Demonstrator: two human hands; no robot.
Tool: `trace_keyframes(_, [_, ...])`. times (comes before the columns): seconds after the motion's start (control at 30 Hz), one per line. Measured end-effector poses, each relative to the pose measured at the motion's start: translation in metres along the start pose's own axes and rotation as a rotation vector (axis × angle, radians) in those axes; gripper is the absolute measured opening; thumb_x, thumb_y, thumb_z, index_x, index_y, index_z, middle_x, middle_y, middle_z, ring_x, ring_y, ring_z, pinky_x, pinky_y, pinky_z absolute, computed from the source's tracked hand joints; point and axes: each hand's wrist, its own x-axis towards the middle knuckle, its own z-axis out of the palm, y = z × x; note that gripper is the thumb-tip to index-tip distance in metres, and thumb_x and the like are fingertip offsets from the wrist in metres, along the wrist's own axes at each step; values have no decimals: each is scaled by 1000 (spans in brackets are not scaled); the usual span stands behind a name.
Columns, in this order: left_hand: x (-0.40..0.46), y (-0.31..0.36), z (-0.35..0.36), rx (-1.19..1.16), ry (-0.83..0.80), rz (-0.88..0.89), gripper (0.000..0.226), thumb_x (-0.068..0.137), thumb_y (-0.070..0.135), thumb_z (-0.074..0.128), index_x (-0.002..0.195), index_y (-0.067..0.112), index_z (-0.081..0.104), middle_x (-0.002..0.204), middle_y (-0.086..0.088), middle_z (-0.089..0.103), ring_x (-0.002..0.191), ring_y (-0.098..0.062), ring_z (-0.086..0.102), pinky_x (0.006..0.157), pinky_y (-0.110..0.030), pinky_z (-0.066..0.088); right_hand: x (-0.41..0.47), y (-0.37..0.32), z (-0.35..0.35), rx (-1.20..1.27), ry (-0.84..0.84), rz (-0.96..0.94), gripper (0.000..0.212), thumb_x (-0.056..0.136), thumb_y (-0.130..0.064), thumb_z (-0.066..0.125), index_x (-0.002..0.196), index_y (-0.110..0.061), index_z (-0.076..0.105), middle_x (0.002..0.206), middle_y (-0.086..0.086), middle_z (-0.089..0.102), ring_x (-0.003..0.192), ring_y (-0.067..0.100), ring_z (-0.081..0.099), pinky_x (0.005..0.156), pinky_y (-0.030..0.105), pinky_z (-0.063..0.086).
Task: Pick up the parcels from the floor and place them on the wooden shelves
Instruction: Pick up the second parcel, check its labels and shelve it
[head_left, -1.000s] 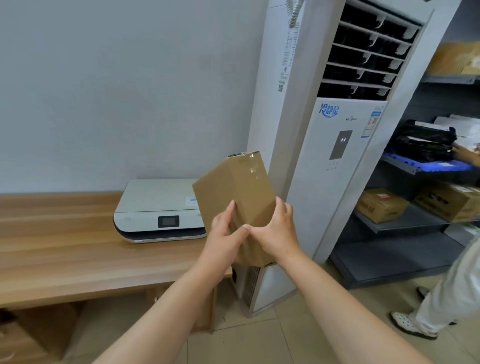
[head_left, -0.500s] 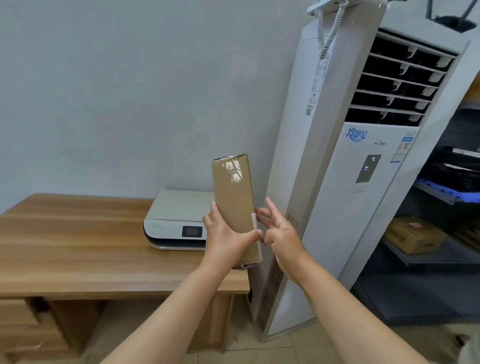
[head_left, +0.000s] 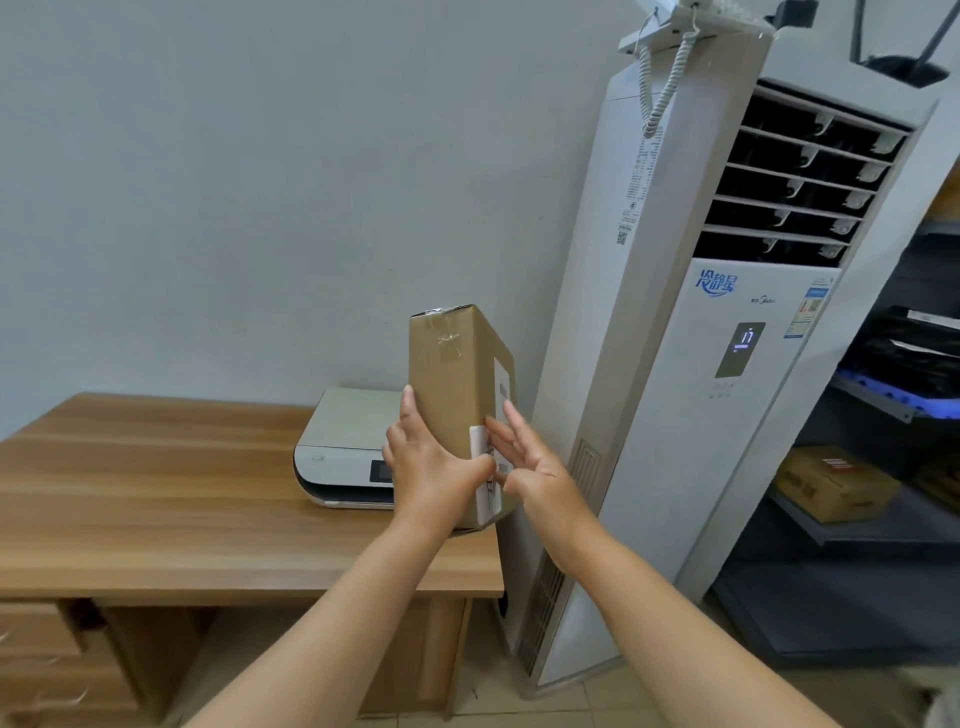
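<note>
Since the earlier frame the cardboard parcel (head_left: 457, 410) has been turned so its white label faces 3 o'clock. It is gripped upright by the left hand (head_left: 431, 467); the right hand (head_left: 535, 467) is spread open, fingertips brushing the label. The box is smooth, taped and rectangular. It is held above the wooden desk (head_left: 156, 493); shelving is judged not yet done.

Parcel (head_left: 457, 405) turned, labelled side now showing; right hand (head_left: 535, 467) opened, fingers spread off it.
</note>
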Motion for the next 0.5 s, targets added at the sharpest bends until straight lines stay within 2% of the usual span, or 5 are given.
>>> trace_keyframes(0.1, [3,2,-10,-77,-30,-27,106,62,22,71,144,31,5,142,-4,27,133,-23,20,105,-40,27,3,3,-6,-33,51,6,75,87,11,40,148,-26,16,149,-5,33,137,9,32,88,10,44])
trace_keyframes(0.17, [4,3,-18,-111,-58,-39,104,63,22,72,143,34,6,143,-1,27,133,-22,21,106,-41,27,5,7,-14,-48,110,15,74,87,10,44,148,-22,17,151,-1,31,138,12,31,79,5,44])
trace_keyframes(0.23, [7,2,-28,-175,-90,-84,104,59,26,73,139,42,9,142,-1,30,131,-24,29,106,-47,35,6,13,-23,-92,161,31,74,87,6,49,148,-23,19,152,0,30,138,12,29,91,12,37])
trace_keyframes(0.33, [10,-3,-38,-262,-131,-150,100,47,37,72,126,58,15,137,1,40,120,-31,48,92,-51,49,5,21,-35,-125,230,72,74,86,-2,53,148,-24,19,154,1,25,138,13,25,98,24,32])
trace_keyframes(0.5, [5,-3,-51,-363,-189,-111,91,66,19,70,135,48,19,125,5,49,102,-24,63,75,-40,57,6,30,-44,-115,263,159,80,87,-19,60,149,-23,9,157,2,16,143,21,18,111,41,27])
